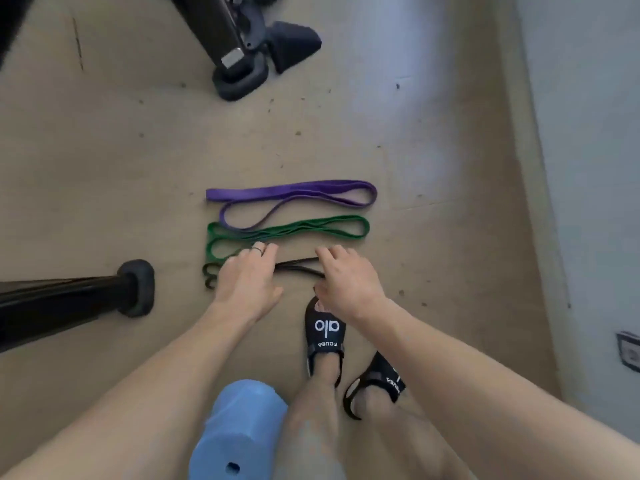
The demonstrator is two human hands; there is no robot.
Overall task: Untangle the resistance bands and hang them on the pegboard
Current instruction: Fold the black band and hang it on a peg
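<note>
Both hands, left (244, 277) and right (346, 278), fingers flat on black band (298, 266); sandal (325, 329) lettering "alo", "FOUEA"

The nearer black sandal (325, 336) reads "alo" over smaller "FOUEA"; the other sandal's (377, 382) lettering is unreadable.

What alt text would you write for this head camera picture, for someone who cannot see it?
Seen from above, a person's left hand and right hand reach down to a black band on the floor. A green band and a purple band lie folded beyond it, side by side.
</note>
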